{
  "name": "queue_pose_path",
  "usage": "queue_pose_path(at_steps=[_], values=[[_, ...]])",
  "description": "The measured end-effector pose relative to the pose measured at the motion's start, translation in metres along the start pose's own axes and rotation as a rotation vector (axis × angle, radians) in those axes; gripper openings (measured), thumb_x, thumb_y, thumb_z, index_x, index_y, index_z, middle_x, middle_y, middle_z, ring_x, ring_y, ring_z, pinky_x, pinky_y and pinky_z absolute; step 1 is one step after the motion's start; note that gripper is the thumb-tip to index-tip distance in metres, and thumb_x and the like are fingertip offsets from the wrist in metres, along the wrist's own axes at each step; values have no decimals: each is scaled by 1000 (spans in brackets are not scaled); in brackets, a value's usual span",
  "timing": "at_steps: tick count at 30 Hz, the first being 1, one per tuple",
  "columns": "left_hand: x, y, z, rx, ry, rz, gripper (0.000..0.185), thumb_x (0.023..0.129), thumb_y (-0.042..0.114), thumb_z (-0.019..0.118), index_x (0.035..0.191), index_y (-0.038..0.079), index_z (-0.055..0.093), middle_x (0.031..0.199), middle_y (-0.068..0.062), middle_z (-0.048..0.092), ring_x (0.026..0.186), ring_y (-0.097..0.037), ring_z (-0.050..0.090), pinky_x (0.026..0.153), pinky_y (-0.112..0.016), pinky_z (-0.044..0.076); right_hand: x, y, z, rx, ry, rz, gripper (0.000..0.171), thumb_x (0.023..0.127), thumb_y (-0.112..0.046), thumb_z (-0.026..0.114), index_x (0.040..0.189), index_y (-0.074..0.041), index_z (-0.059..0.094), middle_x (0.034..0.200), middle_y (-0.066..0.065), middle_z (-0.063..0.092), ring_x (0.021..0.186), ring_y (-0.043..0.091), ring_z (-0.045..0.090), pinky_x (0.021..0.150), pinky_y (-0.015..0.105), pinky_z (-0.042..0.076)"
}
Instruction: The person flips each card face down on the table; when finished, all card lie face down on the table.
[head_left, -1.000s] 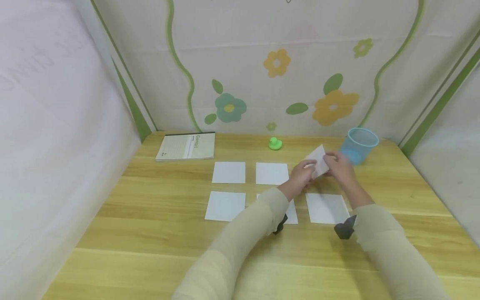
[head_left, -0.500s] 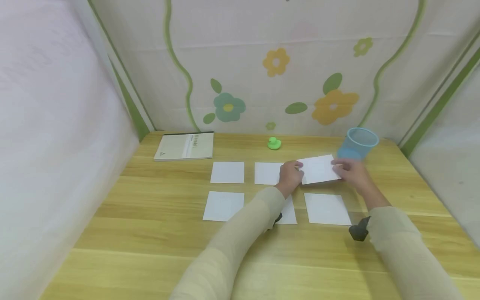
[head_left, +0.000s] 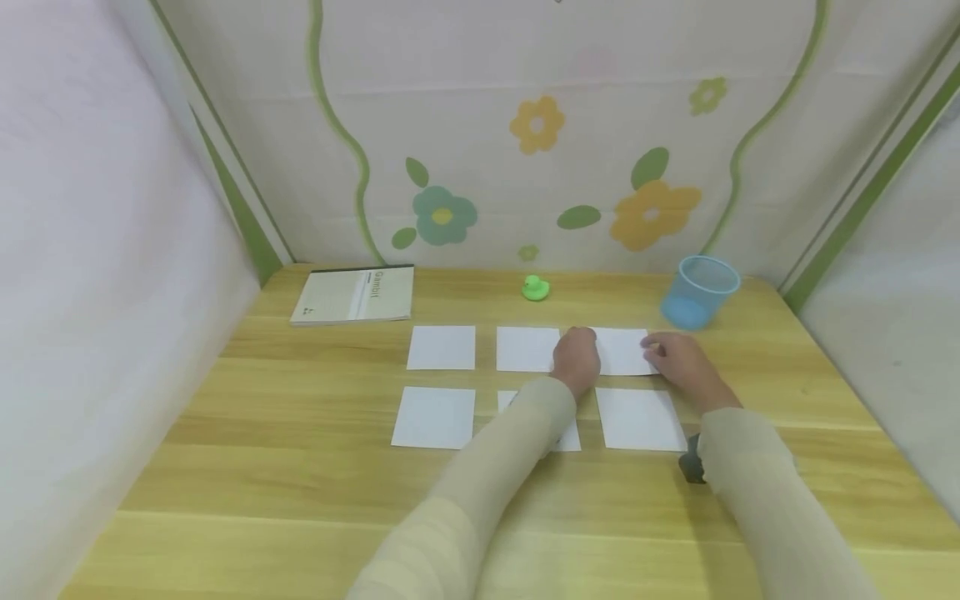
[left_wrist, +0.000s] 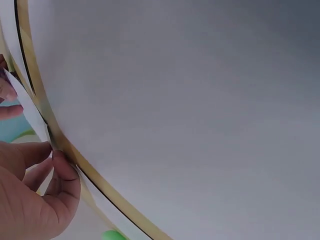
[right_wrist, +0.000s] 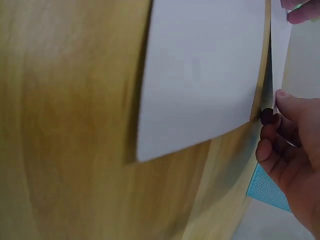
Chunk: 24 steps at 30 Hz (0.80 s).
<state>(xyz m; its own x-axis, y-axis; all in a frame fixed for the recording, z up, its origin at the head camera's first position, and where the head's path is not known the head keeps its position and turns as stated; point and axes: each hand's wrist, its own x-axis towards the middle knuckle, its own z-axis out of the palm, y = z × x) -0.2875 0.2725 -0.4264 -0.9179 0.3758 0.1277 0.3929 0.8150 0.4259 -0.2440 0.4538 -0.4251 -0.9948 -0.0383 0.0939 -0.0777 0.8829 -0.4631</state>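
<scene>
My left hand [head_left: 576,360] pinches the left edge of a white paper card [head_left: 621,352] at the right end of the back row. At its right edge, my right hand [head_left: 684,367] pinches the same card between thumb and forefinger, as the right wrist view shows. The card lies low, close to the table; its underside shows a small gap in that view. Beside my left hand lies the middle back card [head_left: 527,348]. Nearer me are the right front card [head_left: 641,419] and the middle front card [head_left: 568,437], partly hidden by my left forearm.
Two more white cards, a back left card [head_left: 441,347] and a front left card [head_left: 433,418], lie on the wooden table [head_left: 285,467]. A notepad [head_left: 356,296], a green toy duck [head_left: 536,288] and a blue mesh bin [head_left: 701,292] stand along the back by the curtain.
The card was held tilted up near the bin, my hands close together. My hands then spread to its two edges and lowered it into line with the back row.
</scene>
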Motion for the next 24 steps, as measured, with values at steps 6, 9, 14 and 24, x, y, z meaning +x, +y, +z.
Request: queue_pose_path(at_steps=[6, 9, 14, 24], values=[[-1, 0, 3, 105, -23, -11, 16, 85, 9, 45, 85, 10, 62, 74, -3, 50, 58, -12, 49, 46, -20, 42, 2, -1, 5, -82, -3, -22, 21, 84, -9, 51, 101, 2, 58, 98, 19, 58, 90, 32, 50, 82, 51, 35], [-3, -1, 1, 101, -23, -17, 18, 86, 9, 44, 85, 9, 62, 74, -4, 50, 57, -12, 49, 44, -20, 42, 2, 0, 6, -62, -9, -14, 21, 84, -9, 50, 102, 1, 57, 108, 21, 54, 100, 36, 46, 86, 52, 32], [-5, -2, -4, 15, -34, -38, 19, 87, 16, 45, 92, 10, 62, 83, -4, 54, 67, -14, 54, 51, -22, 44, 2, 5, 7, -36, -18, 11, 26, 89, -13, 41, 108, 0, 51, 103, 21, 54, 97, 37, 46, 85, 53, 32], [19, -16, -48, 14, -7, 85, 35, 90, 35, 36, 113, 16, 54, 100, -1, 55, 77, -13, 50, 55, -22, 42, 7, 1, -12, -70, 115, 90, 36, 91, -26, 34, 111, 2, 45, 102, 23, 50, 95, 39, 44, 79, 54, 33]])
